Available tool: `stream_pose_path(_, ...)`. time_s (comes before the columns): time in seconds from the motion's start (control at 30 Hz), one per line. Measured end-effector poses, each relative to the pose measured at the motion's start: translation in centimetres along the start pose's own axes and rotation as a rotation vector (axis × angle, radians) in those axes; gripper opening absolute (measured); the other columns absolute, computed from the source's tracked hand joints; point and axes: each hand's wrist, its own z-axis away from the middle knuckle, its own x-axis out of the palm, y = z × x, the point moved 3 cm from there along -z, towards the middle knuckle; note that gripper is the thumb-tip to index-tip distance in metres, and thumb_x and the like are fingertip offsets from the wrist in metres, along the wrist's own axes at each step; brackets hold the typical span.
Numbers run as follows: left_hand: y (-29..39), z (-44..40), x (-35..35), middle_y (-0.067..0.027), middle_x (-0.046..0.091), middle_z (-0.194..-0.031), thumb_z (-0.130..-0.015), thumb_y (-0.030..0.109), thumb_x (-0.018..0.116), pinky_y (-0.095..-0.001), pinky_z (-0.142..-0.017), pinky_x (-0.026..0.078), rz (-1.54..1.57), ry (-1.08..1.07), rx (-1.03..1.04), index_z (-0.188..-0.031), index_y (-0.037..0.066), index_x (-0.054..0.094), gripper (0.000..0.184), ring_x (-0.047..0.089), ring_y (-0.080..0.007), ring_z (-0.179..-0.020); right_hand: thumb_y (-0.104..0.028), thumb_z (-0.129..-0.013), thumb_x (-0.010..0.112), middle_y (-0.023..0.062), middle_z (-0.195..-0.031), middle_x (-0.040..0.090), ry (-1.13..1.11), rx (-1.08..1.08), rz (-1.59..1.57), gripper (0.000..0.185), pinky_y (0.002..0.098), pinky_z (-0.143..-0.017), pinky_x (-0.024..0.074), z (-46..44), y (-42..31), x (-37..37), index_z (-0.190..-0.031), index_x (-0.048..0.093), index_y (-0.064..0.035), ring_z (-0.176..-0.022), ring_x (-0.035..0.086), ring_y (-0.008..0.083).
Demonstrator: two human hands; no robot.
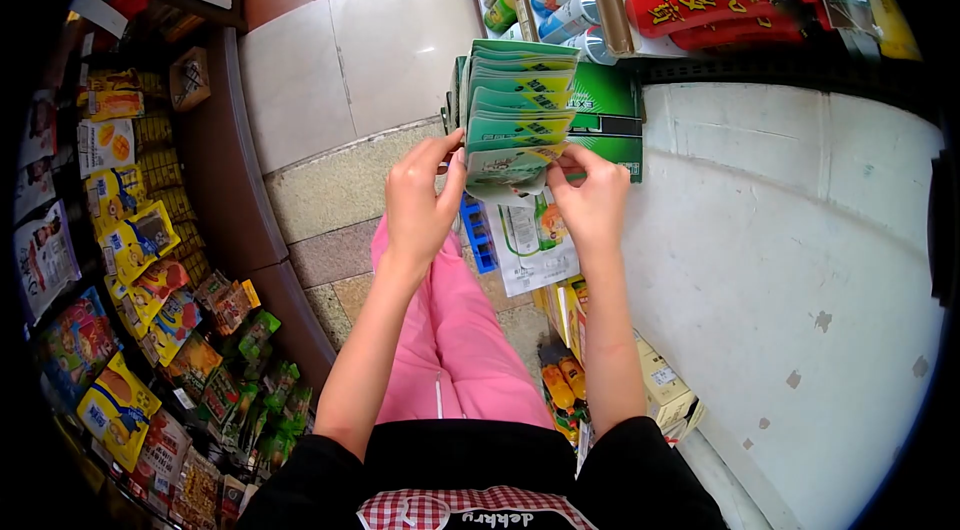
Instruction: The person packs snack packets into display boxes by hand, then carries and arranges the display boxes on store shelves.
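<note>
A row of green packets [520, 98] with yellow corners stands packed one behind another in front of me. At its near end, my left hand [423, 192] grips the left edge of the front green packet [508, 170], thumb and fingers bent around it. The right edge of that packet is pinched by my right hand [592, 198], thumb against curled fingers. Directly behind and right of the row is a green carton [612, 120] with "EXT" lettering. Below the packets sit a printed white bag [535, 248] and a blue plastic crate [478, 235].
To the left, a shelf [262, 200] displays snack bags [138, 240]. Red drink bottles [700, 0] and cans [570, 5] fill the rack at upper right. A white surface [790, 230] spans the right side. Orange bottles [560, 380] and a carton [662, 380] are low beside my legs.
</note>
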Motion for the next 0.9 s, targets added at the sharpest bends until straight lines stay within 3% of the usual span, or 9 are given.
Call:
stream_pose_path(0.43, -0.1, 0.1, -0.5, -0.0182, 0.072, -0.097, -0.089, 0.007, 0.066, -0.0383, -0.073, 0.056, -0.044, -0.052, 0.000, -0.113, -0.001, 0.070, 0.026, 0.072, -0.0304, -0.081, 0.000, -0.080, 0.069, 0.0165, -0.078, 0.073, -0.111, -0.013, -0.093, 0.017, 0.0337, -0.067, 0.0581, -0.2, 0.4, -0.4, -0.096, 0.072, 0.0041, -0.070, 0.074, 0.0257)
stream_pose_path(0.63, -0.9, 0.8, -0.2, -0.0178, 0.073, -0.098, -0.082, 0.008, 0.068, -0.0383, -0.072, 0.057, -0.100, -0.118, -0.065, -0.114, 0.001, 0.070, 0.033, 0.072, -0.0284, -0.081, -0.003, -0.076, 0.070, 0.0176, -0.080, 0.073, -0.204, 0.103, 0.092, 0.020, 0.0392, -0.071, 0.0578, 0.2, 0.8, 0.2, -0.096, 0.073, -0.0001, -0.073, 0.073, 0.0321)
stream_pose_path(0.83, -1.0, 0.9, -0.1, -0.0164, 0.074, -0.100, -0.079, 0.008, 0.069, -0.0372, -0.074, 0.058, -0.058, -0.168, -0.143, -0.122, 0.001, 0.066, 0.043, 0.073, -0.0276, -0.081, -0.004, -0.077, 0.067, 0.0228, -0.073, 0.068, -0.169, 0.045, 0.183, 0.017, 0.0462, -0.066, 0.0550, 0.8, 0.9, 0.9, -0.092, 0.073, 0.0008, -0.068, 0.068, 0.0406)
stream_pose_path(0.9, -1.4, 0.9, -0.1, -0.0173, 0.071, -0.109, -0.078, 0.007, 0.068, -0.0364, -0.074, 0.058, -0.054, -0.219, -0.132, -0.130, 0.002, 0.061, 0.052, 0.072, -0.0276, -0.086, -0.003, -0.076, 0.065, 0.0243, -0.071, 0.066, -0.136, 0.028, 0.169, 0.016, 0.0472, -0.064, 0.0540, 1.1, 1.2, 1.3, -0.090, 0.072, 0.0022, -0.066, 0.066, 0.0420)
